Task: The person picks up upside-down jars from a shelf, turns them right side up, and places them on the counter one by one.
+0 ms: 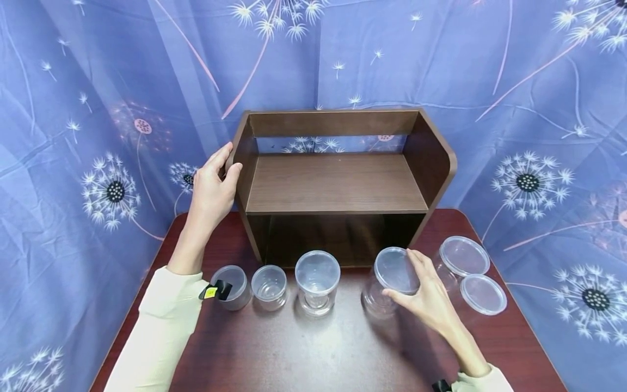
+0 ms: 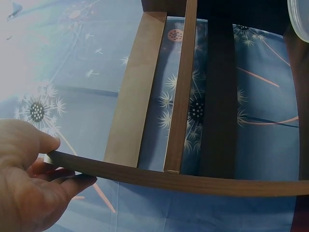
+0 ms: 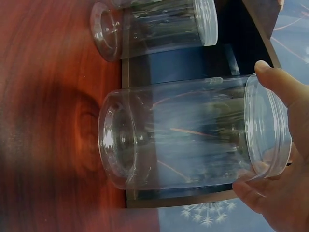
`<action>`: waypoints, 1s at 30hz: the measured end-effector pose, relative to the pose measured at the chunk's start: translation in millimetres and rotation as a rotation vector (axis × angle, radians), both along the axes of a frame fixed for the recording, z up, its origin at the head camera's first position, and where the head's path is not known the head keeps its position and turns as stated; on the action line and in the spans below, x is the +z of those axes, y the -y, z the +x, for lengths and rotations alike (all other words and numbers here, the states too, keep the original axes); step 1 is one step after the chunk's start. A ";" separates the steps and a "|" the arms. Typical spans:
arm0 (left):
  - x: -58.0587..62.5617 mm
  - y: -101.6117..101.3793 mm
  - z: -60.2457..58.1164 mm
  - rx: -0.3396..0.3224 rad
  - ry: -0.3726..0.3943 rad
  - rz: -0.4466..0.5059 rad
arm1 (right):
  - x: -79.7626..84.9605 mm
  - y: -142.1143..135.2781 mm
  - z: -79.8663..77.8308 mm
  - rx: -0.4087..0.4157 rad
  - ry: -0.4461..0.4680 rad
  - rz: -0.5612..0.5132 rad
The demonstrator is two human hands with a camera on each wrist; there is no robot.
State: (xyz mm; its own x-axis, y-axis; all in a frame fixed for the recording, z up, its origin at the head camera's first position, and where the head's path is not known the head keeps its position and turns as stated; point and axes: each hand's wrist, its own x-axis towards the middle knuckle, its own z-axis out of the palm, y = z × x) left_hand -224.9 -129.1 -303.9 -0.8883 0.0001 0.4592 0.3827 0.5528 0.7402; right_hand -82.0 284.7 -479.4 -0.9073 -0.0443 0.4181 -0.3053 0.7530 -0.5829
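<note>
A brown two-tier wooden shelf (image 1: 338, 182) stands at the back of the table. My left hand (image 1: 213, 188) holds the upper front edge of its left side panel (image 2: 193, 185); in the left wrist view the thumb is on one face and the fingers on the other. My right hand (image 1: 431, 296) grips a tall clear plastic jar (image 3: 193, 140) by its lid (image 1: 397, 269), thumb and fingers on opposite sides of the rim. This jar is upright, in front of the shelf's right part. In the right wrist view, another clear jar (image 3: 164, 31) is beside it.
Two short clear jars, one (image 1: 230, 288) at the left and one (image 1: 269, 288) beside it, stand near the left forearm. A taller jar (image 1: 317, 280) is at the shelf's front middle. Two lidded jars (image 1: 464, 256) (image 1: 483, 294) stand at the table's right edge. Blue patterned cloth (image 1: 529, 81) surrounds the table.
</note>
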 end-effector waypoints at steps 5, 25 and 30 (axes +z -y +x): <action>-0.1 -0.3 0.2 -0.009 0.010 0.006 | -3.9 1.2 -0.4 -0.006 0.017 0.000; 0.1 -0.1 0.5 0.003 0.023 0.008 | -17.6 3.4 -3.5 -0.008 0.027 -0.004; -0.8 0.2 -0.2 -0.004 0.017 0.009 | -20.0 3.8 -3.8 -0.007 0.037 -0.004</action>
